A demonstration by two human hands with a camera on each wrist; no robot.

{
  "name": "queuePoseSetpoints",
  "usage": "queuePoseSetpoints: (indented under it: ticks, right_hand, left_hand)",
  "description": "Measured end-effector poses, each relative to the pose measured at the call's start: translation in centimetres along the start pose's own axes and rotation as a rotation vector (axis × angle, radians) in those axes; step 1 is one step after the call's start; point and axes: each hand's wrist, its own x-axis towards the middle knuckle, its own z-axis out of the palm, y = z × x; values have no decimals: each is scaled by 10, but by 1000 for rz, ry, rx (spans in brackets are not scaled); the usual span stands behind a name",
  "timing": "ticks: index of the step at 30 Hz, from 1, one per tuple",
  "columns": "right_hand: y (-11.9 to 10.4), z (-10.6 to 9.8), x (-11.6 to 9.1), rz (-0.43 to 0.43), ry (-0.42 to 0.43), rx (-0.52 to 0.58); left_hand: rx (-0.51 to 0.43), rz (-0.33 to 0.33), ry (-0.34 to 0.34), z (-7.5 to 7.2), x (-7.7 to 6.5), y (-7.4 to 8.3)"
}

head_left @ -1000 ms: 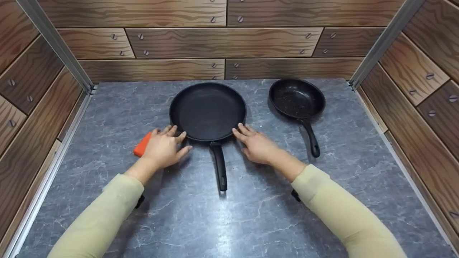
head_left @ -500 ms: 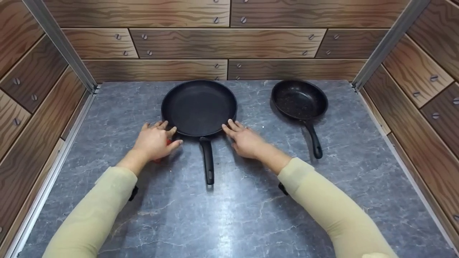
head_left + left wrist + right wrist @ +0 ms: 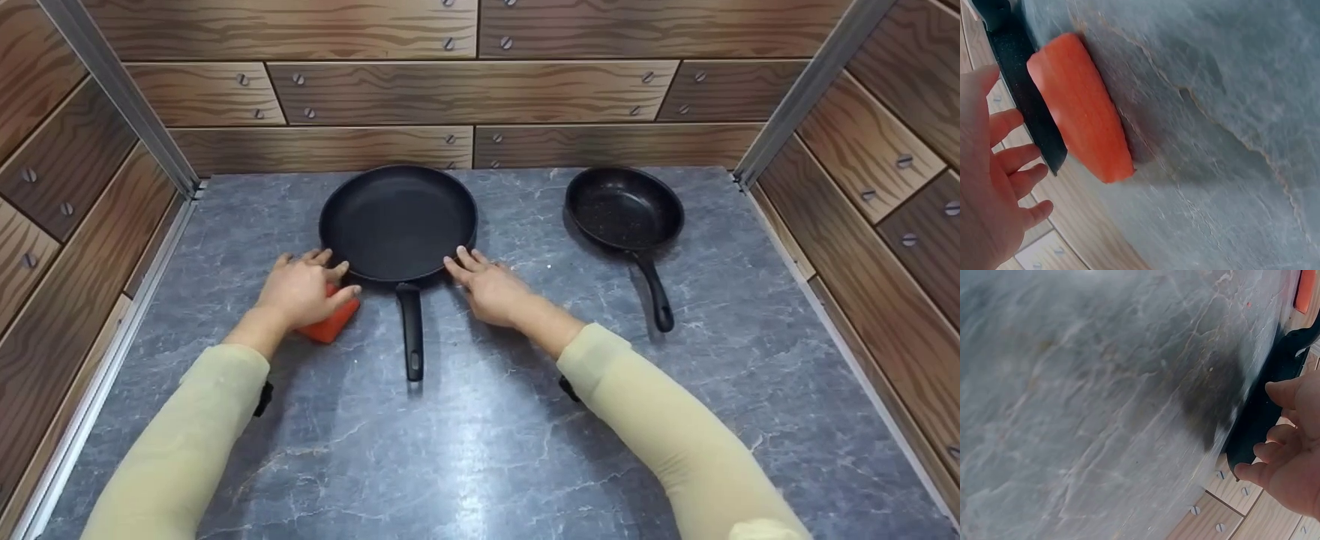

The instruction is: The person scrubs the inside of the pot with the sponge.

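Note:
A large black frying pan [image 3: 397,221] lies on the grey marbled surface, its handle [image 3: 412,334] pointing toward me. My left hand [image 3: 300,289] has its fingertips at the pan's near left rim, fingers spread. At the near right rim, the fingertips of my right hand [image 3: 491,289] rest with fingers extended. Neither hand grips the handle. An orange-red block [image 3: 334,322] lies partly hidden below my left hand in the head view. The left wrist view shows the orange-red block [image 3: 1081,107] tapering, on the surface beside the dark pan side [image 3: 1027,90].
A smaller black frying pan [image 3: 625,208] stands at the back right, its handle [image 3: 655,292] toward me. Wood-patterned panels [image 3: 472,90] wall the back and both sides, with metal strips [image 3: 124,97] at the corners.
The large pan has slid left and slightly away, both hands moving along with it. My left hand has passed over the orange-red block, which now shows on its right side.

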Motion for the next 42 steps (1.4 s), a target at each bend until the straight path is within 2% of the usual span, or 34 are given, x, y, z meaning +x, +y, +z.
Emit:
queuePoseSetpoints:
  ticks: [11, 19, 27, 35, 42]
  right_hand:
    - [-12, 0, 13, -13, -7, -26]
    - [-18, 7, 19, -16, -4, 7]
    - [-24, 8, 25, -26, 7, 31]
    - [-26, 7, 27, -15, 10, 26]
    - [-24, 5, 26, 4, 2, 31]
  left_hand:
    - [-2, -14, 26, -2, -3, -15]
    - [-18, -56, 9, 2, -3, -23]
    - [-46, -71, 25, 1, -6, -31]
    - [-79, -93, 35, 1, -4, -33]
    - [-75, -75, 29, 0, -2, -30]
